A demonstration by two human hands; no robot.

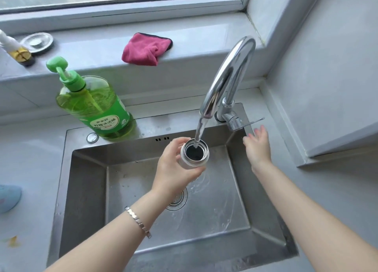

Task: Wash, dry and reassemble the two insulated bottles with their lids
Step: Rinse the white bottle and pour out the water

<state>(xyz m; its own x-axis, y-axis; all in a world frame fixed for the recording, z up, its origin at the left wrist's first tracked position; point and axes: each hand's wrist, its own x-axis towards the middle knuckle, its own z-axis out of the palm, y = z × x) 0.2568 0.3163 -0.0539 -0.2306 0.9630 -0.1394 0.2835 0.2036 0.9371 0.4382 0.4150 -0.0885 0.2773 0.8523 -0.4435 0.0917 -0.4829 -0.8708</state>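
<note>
My left hand (173,167) grips a white insulated bottle (194,154) with a steel rim, upright over the sink, its mouth open and lidless. Water runs from the chrome faucet (227,75) straight into the bottle's mouth. My right hand (257,146) hovers just below the faucet's lever handle (248,123) with fingers straight, holding nothing. A pink cloth (146,49) lies folded on the window ledge. No second bottle and no lid shows, apart from a light blue object (9,198) cut off at the left edge of the counter.
The stainless sink (86,189) has a round drain (178,199) under my left wrist. A green dish soap pump bottle (93,103) stands at the sink's back left rim. A metal sink strainer (37,42) and a small bottle (17,50) sit on the ledge.
</note>
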